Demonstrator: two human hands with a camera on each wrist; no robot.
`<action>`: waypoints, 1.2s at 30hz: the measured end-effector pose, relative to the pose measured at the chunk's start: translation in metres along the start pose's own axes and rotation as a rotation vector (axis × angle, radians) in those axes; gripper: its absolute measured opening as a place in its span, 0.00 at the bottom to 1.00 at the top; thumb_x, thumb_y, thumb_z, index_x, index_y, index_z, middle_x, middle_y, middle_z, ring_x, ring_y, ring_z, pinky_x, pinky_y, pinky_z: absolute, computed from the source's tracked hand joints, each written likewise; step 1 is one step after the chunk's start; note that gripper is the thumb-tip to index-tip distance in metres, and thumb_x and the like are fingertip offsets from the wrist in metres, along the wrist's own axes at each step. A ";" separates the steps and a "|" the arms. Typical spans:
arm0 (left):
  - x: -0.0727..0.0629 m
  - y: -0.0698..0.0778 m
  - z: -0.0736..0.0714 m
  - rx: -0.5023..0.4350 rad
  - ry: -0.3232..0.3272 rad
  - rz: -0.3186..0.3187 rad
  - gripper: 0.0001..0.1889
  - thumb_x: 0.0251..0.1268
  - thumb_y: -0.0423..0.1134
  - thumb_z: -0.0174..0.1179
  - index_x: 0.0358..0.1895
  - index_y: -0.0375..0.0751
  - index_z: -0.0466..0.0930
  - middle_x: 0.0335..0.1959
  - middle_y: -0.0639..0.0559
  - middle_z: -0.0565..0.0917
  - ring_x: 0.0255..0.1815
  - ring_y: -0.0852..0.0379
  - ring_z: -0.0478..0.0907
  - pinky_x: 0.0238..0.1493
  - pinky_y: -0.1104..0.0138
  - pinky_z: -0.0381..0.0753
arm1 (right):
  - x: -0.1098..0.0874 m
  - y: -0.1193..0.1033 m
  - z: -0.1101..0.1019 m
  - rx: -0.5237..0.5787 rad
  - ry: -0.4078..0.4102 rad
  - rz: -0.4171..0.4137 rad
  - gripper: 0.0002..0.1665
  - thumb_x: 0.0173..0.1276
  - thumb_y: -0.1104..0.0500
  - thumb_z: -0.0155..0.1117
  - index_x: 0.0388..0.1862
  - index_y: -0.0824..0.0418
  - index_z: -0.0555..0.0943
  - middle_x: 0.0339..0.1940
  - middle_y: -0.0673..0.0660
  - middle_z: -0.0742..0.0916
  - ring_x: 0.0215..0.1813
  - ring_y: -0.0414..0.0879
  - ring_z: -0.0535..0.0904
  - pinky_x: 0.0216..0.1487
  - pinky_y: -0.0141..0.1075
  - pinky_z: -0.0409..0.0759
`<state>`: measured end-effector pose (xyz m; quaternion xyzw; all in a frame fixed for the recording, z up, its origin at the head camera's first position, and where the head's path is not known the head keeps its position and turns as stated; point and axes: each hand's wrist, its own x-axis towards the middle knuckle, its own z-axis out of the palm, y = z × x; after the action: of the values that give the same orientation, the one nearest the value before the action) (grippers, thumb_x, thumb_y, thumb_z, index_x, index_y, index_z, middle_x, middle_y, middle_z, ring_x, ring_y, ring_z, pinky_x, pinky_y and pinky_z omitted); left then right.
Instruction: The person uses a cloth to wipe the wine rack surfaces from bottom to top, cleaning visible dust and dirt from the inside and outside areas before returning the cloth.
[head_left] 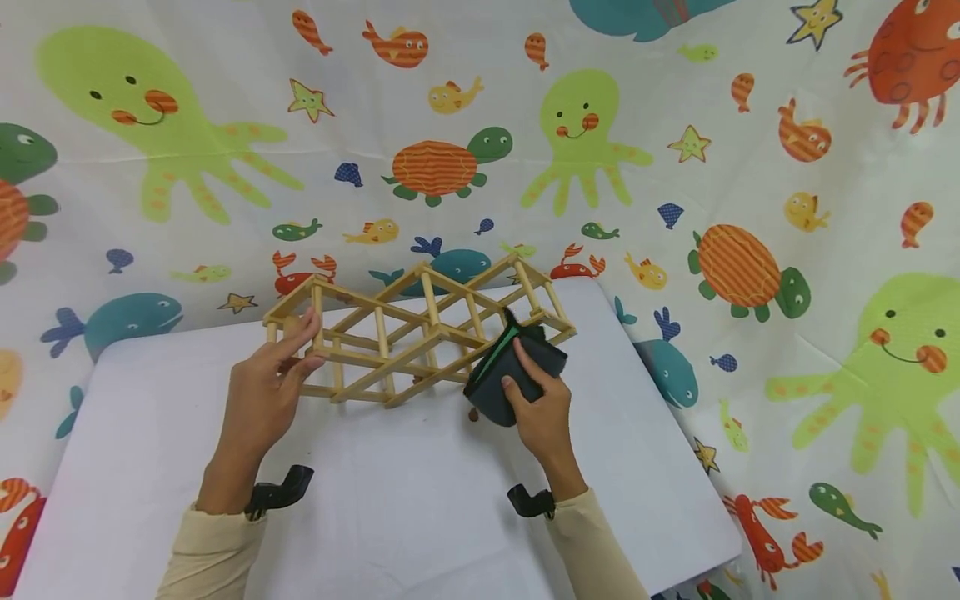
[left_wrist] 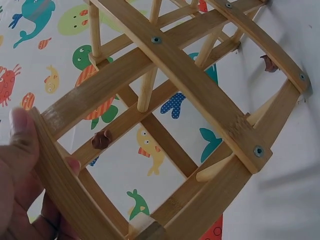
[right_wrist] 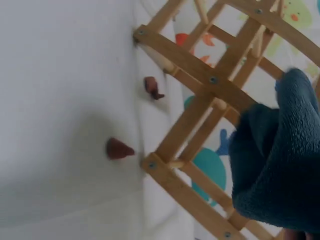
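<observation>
A lattice rack of pale wooden slats and dowels stands on the white table. Its left end is gripped by my left hand, and the left wrist view shows the thumb on an end slat. My right hand holds a dark blue-green cloth against the rack's front right part. In the right wrist view the cloth hides most of that hand. Small brown pieces lie by the rack, one cone-shaped and another dark lump.
The white tabletop reaches toward me and to both sides. Behind it hangs a white cloth backdrop printed with sea animals. One more brown lump shows among the slats in the left wrist view.
</observation>
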<state>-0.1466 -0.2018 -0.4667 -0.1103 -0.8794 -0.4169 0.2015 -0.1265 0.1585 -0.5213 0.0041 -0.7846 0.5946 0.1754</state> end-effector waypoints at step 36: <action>-0.001 0.002 -0.001 -0.019 0.000 -0.011 0.33 0.68 0.31 0.68 0.76 0.51 0.75 0.75 0.50 0.77 0.60 0.34 0.84 0.48 0.94 0.67 | -0.017 -0.008 0.037 0.028 -0.091 -0.235 0.34 0.68 0.69 0.72 0.72 0.51 0.82 0.70 0.57 0.85 0.64 0.53 0.86 0.58 0.36 0.88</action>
<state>-0.1445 -0.2009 -0.4656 -0.1073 -0.8761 -0.4263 0.1981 -0.1190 0.1181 -0.5269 0.1254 -0.7775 0.5802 0.2079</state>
